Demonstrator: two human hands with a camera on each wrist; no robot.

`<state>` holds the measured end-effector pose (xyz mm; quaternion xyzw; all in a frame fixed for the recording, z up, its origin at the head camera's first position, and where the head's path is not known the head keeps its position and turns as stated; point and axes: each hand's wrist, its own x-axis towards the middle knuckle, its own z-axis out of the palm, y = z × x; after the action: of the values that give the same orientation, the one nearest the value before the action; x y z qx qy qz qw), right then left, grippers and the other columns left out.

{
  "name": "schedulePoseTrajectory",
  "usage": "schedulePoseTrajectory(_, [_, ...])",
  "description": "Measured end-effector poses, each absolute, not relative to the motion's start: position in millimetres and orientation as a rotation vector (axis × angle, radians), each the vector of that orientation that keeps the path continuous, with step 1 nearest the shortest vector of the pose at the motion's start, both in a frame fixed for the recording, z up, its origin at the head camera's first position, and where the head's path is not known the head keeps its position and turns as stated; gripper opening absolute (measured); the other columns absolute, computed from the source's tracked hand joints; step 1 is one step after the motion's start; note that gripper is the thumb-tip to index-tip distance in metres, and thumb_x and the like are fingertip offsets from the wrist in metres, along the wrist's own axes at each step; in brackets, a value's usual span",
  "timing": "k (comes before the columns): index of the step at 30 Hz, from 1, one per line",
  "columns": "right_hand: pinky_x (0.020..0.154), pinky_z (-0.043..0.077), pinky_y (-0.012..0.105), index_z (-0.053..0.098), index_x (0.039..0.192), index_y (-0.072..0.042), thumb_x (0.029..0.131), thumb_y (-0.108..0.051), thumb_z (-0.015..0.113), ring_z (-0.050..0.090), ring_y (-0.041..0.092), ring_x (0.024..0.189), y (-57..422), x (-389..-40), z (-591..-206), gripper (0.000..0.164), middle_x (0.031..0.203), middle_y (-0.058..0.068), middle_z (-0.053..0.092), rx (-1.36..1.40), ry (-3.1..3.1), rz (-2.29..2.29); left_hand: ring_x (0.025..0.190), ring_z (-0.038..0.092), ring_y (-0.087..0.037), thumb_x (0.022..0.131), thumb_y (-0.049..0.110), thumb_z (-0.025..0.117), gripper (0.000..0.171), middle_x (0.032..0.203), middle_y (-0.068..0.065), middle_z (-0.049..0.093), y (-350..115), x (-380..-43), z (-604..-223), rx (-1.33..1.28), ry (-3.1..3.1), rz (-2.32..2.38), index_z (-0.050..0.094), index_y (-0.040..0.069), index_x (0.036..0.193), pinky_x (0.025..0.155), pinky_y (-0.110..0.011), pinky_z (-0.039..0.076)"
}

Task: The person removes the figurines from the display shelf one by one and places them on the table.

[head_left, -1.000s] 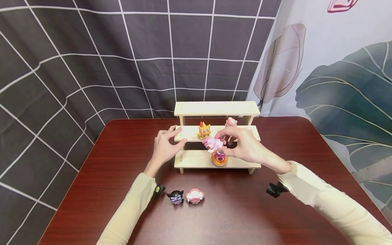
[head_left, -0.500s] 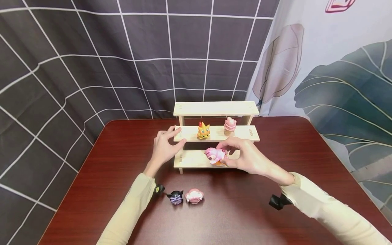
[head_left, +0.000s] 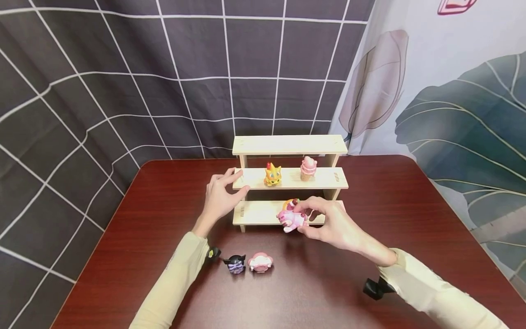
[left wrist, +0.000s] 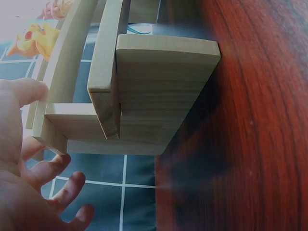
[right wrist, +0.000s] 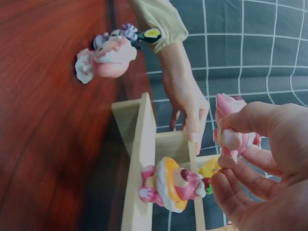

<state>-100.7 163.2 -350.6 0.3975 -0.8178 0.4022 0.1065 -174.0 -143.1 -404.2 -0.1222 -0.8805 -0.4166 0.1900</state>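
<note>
Right hand: its thumb and fingers grip a pink plastic bear figurine.
Pink bear: tilted and held aloft, in front of the bottom board of a three-tier pale wooden stand.
Left hand: thumb and index finger pinch the left end of the middle board; the other fingers curl loosely beside it.
Bottom board: a pink figurine with an orange ring around its body sits here, just behind the bear.
Middle board: a spiky yellow-orange figurine with a red topknot stands left of a pink ice-cream-cone figurine, the two apart.
Dark red-brown wooden tabletop: near the left sleeve, a black-and-purple figurine lies just beside a pink-and-white one.
Backdrop: dark grey cloth with a white grid.
</note>
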Motion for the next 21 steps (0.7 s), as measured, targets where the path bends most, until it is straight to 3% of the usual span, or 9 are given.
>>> schedulePoseTrajectory(10, [0.067,0.054,0.032,0.07,0.107,-0.01,0.073,0.004,0.083,0.061,0.015,0.079,161,-89,-362,0.038,0.095,-0.002,0.067,1.196,-2.376,1.294,0.107,0.052,-0.035,0.082,0.032,0.079,0.048,0.137,-0.014,0.06,-143,-172,-404,-0.351,-2.46,-1.155,0.072,0.014,0.126,0.087,-0.054,0.037])
schedulePoseTrajectory(21, [0.065,0.051,0.029,0.07,0.106,-0.01,0.072,0.005,0.084,0.06,0.015,0.075,160,-79,-379,0.04,0.092,-0.003,0.066,1.164,-2.373,1.296,0.107,0.052,-0.034,0.082,0.032,0.08,0.048,0.137,-0.013,0.059,-143,-173,-403,-0.346,-2.46,-1.165,0.072,0.014,0.126,0.087,-0.053,0.037])
